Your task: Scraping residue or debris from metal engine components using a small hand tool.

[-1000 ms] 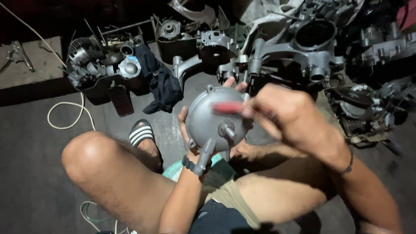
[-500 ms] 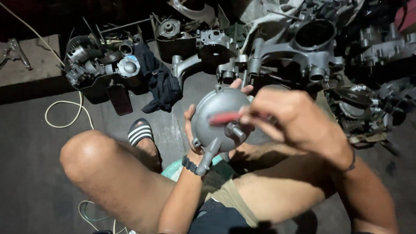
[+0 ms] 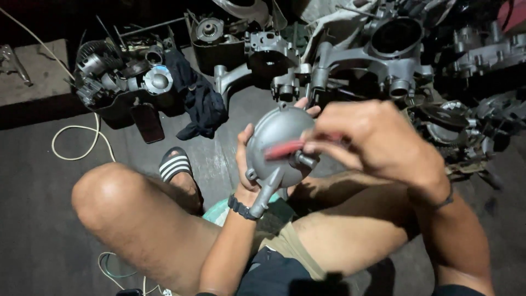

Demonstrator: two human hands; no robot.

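Grey metal cover (image 3: pixel 276 137), round and domed with a stubby arm pointing down, sits upright between the hands above the lap. Left hand (image 3: pixel 245 156) cups its back, fingers clamped around the rim, wrist bent upward with a dark band on it. Right hand (image 3: pixel 378 140) reaches across from the right, fingers pinched shut on a red brush (image 3: pixel 285 148) lying against the cover's face. Engine casings (image 3: pixel 383 55) lie on the floor beyond.

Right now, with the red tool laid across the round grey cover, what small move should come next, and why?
Probably another short stroke of the red tool across the cover: the right hand holds it flat on the face, while the left hand cups the cover from behind.
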